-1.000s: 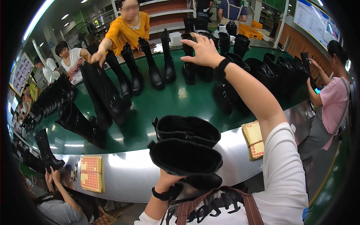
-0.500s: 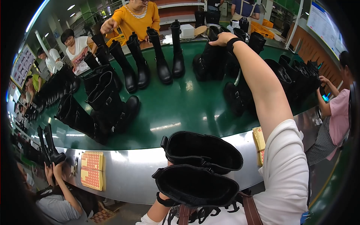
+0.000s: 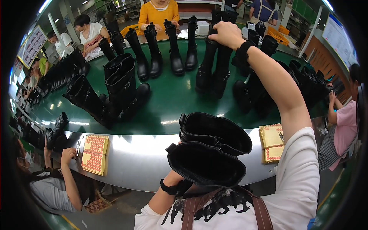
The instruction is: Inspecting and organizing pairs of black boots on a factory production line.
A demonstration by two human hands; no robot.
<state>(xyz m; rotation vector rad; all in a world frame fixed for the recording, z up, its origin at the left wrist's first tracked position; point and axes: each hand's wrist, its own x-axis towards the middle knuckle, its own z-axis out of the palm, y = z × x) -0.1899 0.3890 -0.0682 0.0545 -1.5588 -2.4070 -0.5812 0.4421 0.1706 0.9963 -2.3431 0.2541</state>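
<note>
Right hand point(image 3: 229, 35): fingers pinching far boots point(image 3: 207, 69) by the tops — shafts just below them.
Left hand point(image 3: 174, 177): beneath near boots point(image 3: 205, 165); fingers hidden, can't tell.
Change: far boots nearer, more upright than a moment ago — both hands taken up.

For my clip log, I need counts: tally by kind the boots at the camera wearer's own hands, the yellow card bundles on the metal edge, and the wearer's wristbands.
Black boots at the left hand: 2
Tall boots at the right hand: 2
Yellow card bundles: 2
Black wristbands: 2
Total: 8
</note>
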